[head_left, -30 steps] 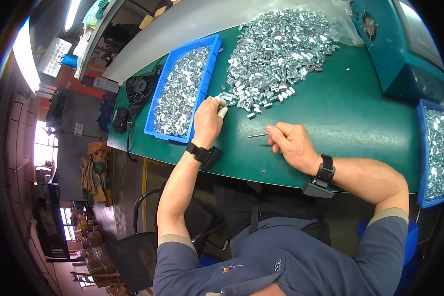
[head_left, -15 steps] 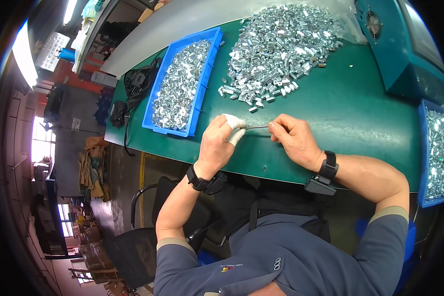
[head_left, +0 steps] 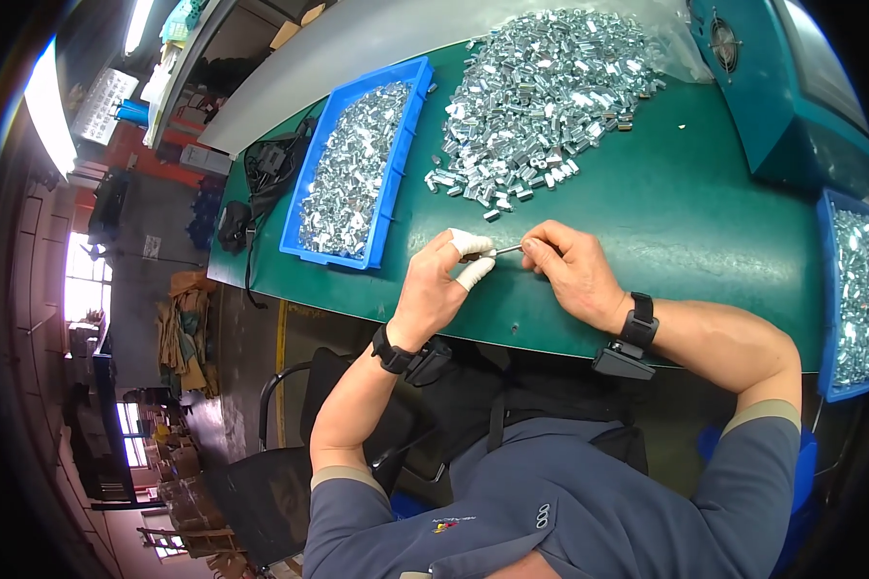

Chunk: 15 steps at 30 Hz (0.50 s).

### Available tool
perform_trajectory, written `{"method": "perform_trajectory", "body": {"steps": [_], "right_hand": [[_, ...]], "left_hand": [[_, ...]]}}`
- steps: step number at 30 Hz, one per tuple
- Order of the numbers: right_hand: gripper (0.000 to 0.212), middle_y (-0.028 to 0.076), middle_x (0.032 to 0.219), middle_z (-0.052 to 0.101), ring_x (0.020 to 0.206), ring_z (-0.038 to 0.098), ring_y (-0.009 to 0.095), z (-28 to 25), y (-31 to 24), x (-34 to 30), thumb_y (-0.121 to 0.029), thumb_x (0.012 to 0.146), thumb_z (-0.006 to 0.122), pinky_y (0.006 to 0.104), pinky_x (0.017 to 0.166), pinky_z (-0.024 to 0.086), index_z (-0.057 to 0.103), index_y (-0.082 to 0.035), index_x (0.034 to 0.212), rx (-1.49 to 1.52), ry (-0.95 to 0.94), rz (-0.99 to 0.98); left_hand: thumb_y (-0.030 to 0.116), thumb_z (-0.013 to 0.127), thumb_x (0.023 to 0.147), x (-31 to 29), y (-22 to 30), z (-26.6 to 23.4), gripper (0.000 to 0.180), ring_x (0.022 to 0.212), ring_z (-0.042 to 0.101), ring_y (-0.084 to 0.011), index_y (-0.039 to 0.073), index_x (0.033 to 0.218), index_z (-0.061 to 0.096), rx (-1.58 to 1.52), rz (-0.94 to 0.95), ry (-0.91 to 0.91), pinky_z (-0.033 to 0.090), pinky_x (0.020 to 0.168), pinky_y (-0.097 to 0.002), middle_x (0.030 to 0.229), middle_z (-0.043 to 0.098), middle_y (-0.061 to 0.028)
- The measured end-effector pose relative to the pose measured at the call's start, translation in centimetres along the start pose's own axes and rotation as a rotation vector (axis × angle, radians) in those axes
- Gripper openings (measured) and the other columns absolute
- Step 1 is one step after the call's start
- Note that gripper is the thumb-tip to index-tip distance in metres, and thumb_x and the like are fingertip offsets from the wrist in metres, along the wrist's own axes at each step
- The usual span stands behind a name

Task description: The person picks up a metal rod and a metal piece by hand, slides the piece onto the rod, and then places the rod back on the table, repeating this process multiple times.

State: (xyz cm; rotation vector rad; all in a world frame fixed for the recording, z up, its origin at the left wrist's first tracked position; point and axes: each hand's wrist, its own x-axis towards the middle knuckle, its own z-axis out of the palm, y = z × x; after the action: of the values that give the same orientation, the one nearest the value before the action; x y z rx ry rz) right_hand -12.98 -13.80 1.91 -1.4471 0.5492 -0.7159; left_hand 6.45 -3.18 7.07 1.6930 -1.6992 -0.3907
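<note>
My left hand [head_left: 431,295], with white wraps on its thumb and finger, pinches a small metal piece [head_left: 469,258] that is mostly hidden. My right hand [head_left: 581,280] grips a thin metal rod [head_left: 509,251] between thumb and fingertips. The rod's other end reaches my left fingertips; whether it sits inside the piece I cannot tell. Both hands are above the green tabletop [head_left: 686,222], close to its front edge. Beyond them lies a big heap of small shiny metal pieces [head_left: 541,106], like short hex sleeves or long nuts.
A blue tray [head_left: 388,198] of similar metal pieces stands on the left, with a black cable bundle [head_left: 270,159] beside it. Another blue tray [head_left: 825,289] of pieces is at the far right. A teal machine [head_left: 782,125] occupies the back right corner.
My left hand has shifted slightly right, closer to my right hand, and less of the rod shows between them. The rod now tilts, its right end higher.
</note>
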Motion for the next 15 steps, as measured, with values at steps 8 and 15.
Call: {"method": "perform_trajectory", "body": {"steps": [8,15], "right_hand": [[0.030,0.002,0.073,0.066,0.068,0.057,0.008,1.3,-0.7,1.1,-0.024,0.105,0.061,0.0256,0.063,0.047,0.069,0.000,0.090,-0.059,-0.073,0.061],[0.046,0.001,0.062,0.058,0.056,0.050,0.007,-0.8,2.1,0.0,-0.033,0.109,0.056,0.0245,0.051,0.037,0.062,-0.003,0.075,-0.166,0.021,0.153]], "left_hand": [[0.005,0.078,0.089,-1.3,-1.2,-0.8,0.014,0.088,0.071,-0.0261,0.004,0.103,0.074,-0.023,0.015,0.098,0.056,0.078,-0.0344,0.095,0.073,-0.0107],[0.010,0.075,0.085,-0.8,-1.7,3.4,0.010,0.087,0.063,-0.0335,0.006,0.091,0.067,-0.182,0.221,0.162,0.051,0.077,-0.0440,0.087,0.064,-0.0113]]}}
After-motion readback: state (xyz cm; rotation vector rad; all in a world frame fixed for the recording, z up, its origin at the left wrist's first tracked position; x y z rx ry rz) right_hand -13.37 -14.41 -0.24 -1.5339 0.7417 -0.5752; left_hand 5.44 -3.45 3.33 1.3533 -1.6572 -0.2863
